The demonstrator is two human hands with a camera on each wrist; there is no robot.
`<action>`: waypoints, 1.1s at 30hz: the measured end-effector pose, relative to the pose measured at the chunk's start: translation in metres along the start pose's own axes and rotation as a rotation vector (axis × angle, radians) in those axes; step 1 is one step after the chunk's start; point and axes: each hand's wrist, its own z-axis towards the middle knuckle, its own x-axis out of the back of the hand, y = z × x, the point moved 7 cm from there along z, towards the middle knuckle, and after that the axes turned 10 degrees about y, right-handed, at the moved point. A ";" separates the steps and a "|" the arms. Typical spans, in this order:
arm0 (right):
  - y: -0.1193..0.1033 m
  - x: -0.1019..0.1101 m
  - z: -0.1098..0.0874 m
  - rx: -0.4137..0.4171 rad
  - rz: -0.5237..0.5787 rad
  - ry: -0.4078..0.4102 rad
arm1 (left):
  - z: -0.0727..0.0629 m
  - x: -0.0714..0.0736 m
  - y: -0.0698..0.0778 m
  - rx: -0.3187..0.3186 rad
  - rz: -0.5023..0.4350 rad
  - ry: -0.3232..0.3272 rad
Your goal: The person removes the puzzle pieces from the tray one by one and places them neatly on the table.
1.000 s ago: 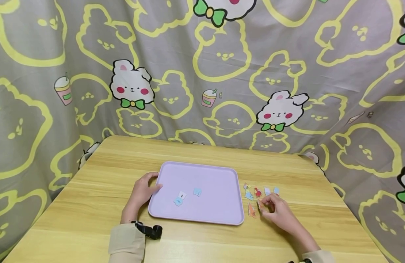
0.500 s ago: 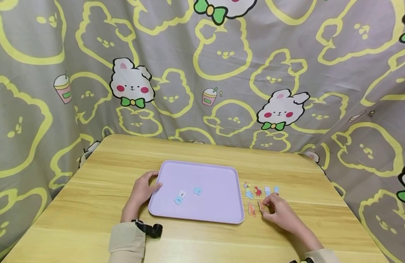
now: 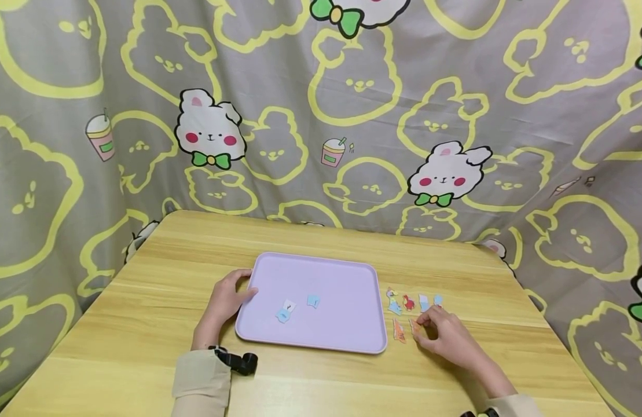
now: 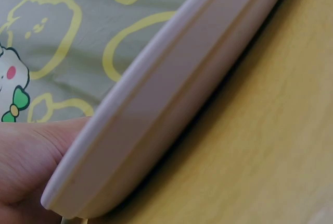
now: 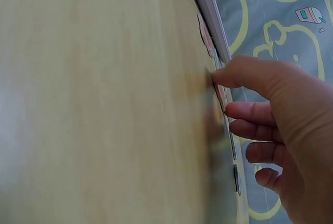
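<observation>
Working from the head view, I have the left hand (image 3: 224,300) gripping the rectangular lilac tray (image 3: 321,272) at its nine o'clock edge, thumb over the rim. The right hand (image 3: 448,336), between three and four o'clock of the tray, narrowly pinches a small, flat orange piece (image 3: 415,326) on the pale wooden table (image 3: 321,382). A second ragged orange piece (image 3: 399,330) lies at nine o'clock from it, an irregular red piece (image 3: 408,302) near eleven. On the tray, a light-blue scrap (image 3: 313,301) sits at two o'clock from a blue-and-white scrap (image 3: 284,313).
</observation>
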 end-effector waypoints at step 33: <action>-0.050 -0.032 0.033 0.011 0.206 0.068 | 0.000 0.000 -0.001 0.017 -0.005 -0.011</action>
